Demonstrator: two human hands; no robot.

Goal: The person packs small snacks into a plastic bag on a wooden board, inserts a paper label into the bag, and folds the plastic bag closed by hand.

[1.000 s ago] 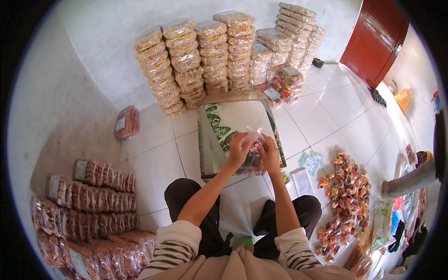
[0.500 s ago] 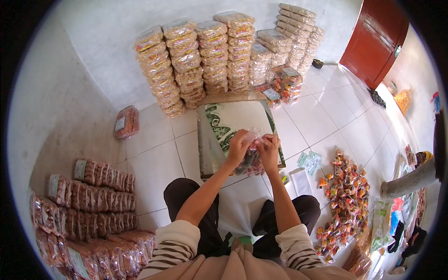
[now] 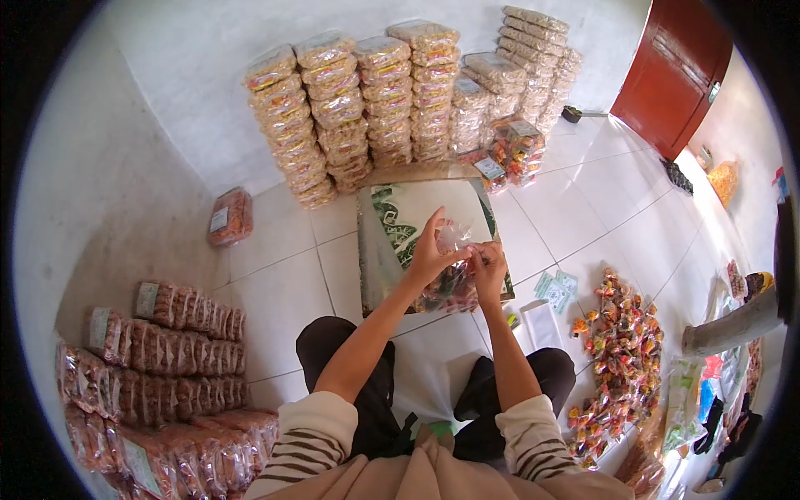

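A clear plastic bag with dark reddish contents sits on the near part of a low box-like stand with a green-and-white top. Its gathered mouth flares upward between my hands. My right hand pinches the neck of the bag from the right. On the other side, my left hand is open, its fingers stretched upward beside the flared plastic and its thumb near the neck. Whether that thumb touches the bag, I cannot tell.
Tall stacks of packed bags line the wall behind the stand. Rows of reddish packs lie at left. Small wrapped pieces are heaped on the tiles at right, near green printed labels and a white pad. A red door stands back right.
My left hand has let go of the bag's gathered top and spread its fingers upward. The right hand stays at the neck, slightly turned and lower. The whole view has shifted a little.
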